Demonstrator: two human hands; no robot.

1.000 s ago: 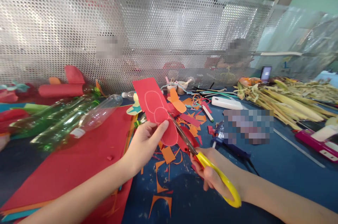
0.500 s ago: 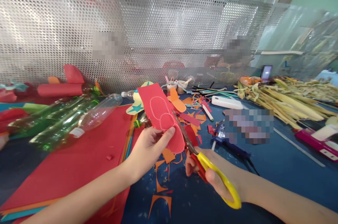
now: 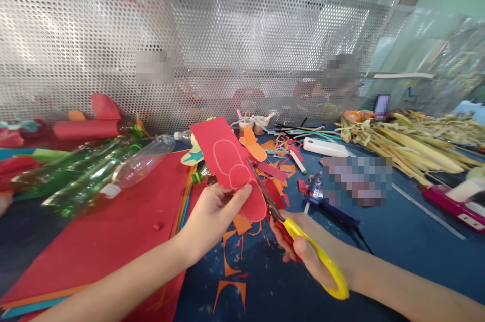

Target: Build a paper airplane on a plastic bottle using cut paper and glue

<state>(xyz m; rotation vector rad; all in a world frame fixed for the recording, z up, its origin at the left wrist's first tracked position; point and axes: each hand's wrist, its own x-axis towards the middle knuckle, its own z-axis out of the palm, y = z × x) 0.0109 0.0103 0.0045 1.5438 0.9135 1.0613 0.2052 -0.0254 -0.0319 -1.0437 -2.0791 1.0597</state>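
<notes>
My left hand [image 3: 217,213] pinches a red paper piece [image 3: 210,142] between thumb and fingers, holding it up off the table. Rounded, light-coloured outlines are drawn on the paper, and its lower end is cut to a curve. In my right hand [image 3: 303,241] is a pair of scissors [image 3: 271,203] with a yellow and a red handle. The dark blades lie along the right edge of the paper, beside the drawn outline. Beneath the hands, orange paper scraps [image 3: 231,289] are scattered on the dark blue table.
Left lie large red sheets [image 3: 132,241], a clear plastic bottle [image 3: 146,163] and green bottles [image 3: 94,180]. On the right are a blue glue gun [image 3: 329,205], a white marker [image 3: 298,162], dried husks [image 3: 413,147] and a magenta tool [image 3: 452,205]. A perforated metal panel [image 3: 242,44] stands behind.
The red paper's upper end has tilted slightly to the left. My right hand's fingers have shifted around the red handle. The left hand stays nearly in place.
</notes>
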